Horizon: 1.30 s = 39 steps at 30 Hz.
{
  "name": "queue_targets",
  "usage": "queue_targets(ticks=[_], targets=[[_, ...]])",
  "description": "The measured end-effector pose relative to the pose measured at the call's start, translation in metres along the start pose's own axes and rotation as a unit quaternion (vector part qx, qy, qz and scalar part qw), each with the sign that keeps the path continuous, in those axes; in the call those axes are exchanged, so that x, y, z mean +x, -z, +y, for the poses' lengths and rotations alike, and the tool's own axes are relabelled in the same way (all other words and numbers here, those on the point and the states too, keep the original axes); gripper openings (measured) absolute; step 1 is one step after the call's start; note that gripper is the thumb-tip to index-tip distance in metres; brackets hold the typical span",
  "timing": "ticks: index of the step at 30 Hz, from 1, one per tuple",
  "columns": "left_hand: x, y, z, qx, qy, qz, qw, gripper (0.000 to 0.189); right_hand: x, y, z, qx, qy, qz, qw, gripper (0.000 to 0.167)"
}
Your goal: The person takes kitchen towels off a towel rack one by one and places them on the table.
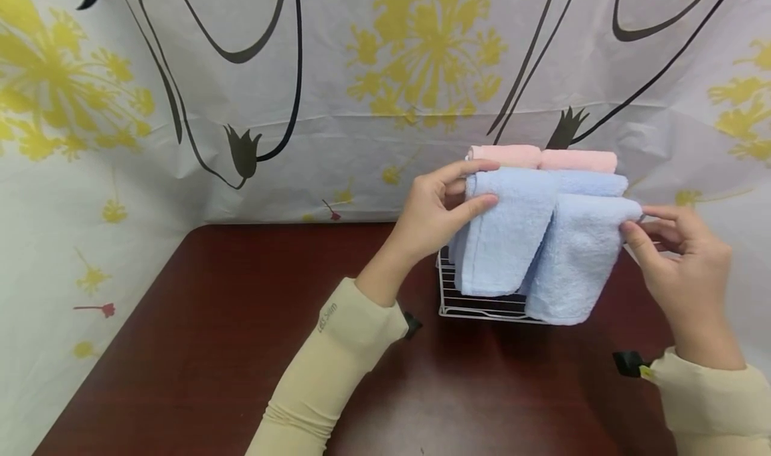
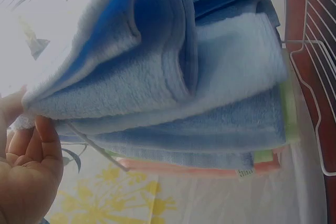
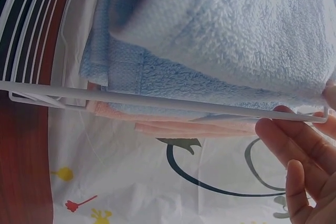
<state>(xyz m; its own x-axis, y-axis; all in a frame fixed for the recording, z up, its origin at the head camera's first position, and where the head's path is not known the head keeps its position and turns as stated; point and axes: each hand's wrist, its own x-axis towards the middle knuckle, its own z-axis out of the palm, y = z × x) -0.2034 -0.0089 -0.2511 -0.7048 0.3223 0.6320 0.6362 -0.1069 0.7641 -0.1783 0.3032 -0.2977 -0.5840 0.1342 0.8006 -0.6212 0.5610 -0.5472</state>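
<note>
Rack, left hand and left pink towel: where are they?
Rack (image 3: 157, 101): right wrist view, on a rail.
Left hand (image 1: 430, 207): head view, middle of the hand.
Left pink towel (image 1: 510, 155): head view, upper fold.

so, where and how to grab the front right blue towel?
Probably pinch the front right blue towel at its top right corner, coming from the right. That corner pokes out past the pink towels behind, while the left edge sits right beside the front left blue towel. Keep clear of the white rail by that corner.
</note>
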Motion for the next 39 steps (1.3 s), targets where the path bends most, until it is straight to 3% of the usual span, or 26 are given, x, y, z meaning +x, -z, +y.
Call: queue_targets(ticks=[10, 14, 24, 33, 39], targets=[[0.002, 0.004, 0.006, -0.055, -0.028, 0.046, 0.9970, 0.039, 0.001, 0.000, -0.001, -0.004, -0.001, 0.003, 1.0000, 0.029], [0.001, 0.004, 0.007, -0.073, -0.044, 0.081, 0.9931, 0.038, 0.000, 0.000, -0.002, 0.001, -0.008, 0.007, 0.9999, 0.030], [0.005, 0.009, 0.013, -0.094, -0.117, 0.185, 0.9712, 0.038, 0.000, -0.001, 0.000, 0.035, -0.027, 0.010, 0.9990, 0.027], [0.002, 0.019, 0.017, -0.108, -0.141, 0.243, 0.9536, 0.040, 0.002, -0.001, 0.001, 0.061, -0.026, 0.010, 0.9977, 0.026], [-0.002, 0.027, 0.017, -0.113, -0.149, 0.311, 0.9318, 0.040, 0.001, -0.001, 0.002, 0.053, -0.023, 0.010, 0.9983, 0.026]])
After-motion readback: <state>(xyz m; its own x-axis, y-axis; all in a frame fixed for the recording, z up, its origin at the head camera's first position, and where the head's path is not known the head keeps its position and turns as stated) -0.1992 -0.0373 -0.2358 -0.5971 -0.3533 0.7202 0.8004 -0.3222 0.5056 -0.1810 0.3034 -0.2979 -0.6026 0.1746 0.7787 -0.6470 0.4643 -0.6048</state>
